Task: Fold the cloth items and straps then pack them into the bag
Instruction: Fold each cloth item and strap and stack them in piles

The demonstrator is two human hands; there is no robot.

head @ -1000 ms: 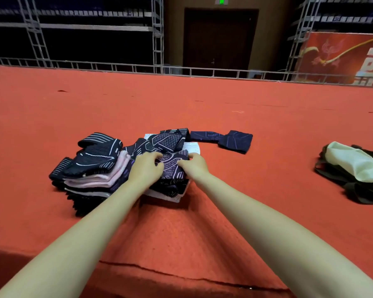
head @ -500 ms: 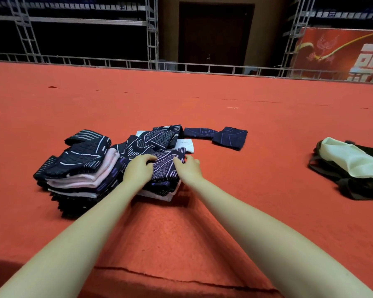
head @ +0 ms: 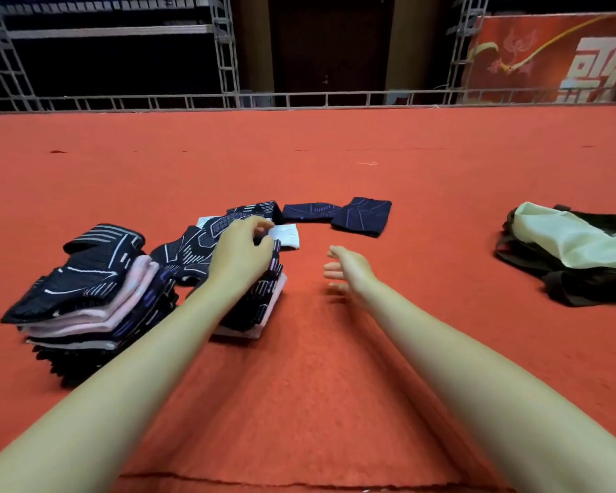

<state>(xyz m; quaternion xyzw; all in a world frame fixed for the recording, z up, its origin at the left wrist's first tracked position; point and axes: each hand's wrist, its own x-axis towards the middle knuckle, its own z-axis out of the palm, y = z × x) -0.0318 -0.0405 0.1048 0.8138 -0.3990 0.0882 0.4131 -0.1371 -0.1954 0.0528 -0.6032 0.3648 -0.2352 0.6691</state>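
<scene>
Two hands out over red carpet (head: 299,386). Left hand (head: 240,252) on top of the middle pile (head: 260,304), fingers curled; whether pinching any cloth, cannot tell, since the palm side is hidden. Right hand (head: 349,272) lifted clear of the carpet, just right of the middle pile, fingers spread and loose, blurred, holding nothing.

Middle pile: folded dark patterned cloth over pale layers, flat on the carpet under the left wrist. Touching it on the far side, a loose dark piece (head: 196,249) with white line pattern, partly spread over a white cloth (head: 287,236). Left of that, a taller stack (head: 86,297): dark patterned pieces on top, pink layers in the middle, more dark ones beneath, edges facing the camera, leaning slightly.

Farther back, right of the white cloth, two navy pieces: a narrow strap (head: 310,211) lying flat and a folded square (head: 365,215) overlapping its right end.

Well apart, at the right edge, bag (head: 566,265): black, slumped on the carpet, with a pale green fabric on top. Open or closed, cannot tell. None of the folded cloth in or on it.

Beyond the carpet, metal railing (head: 299,99), dark door (head: 329,44), red banner (head: 555,58).
</scene>
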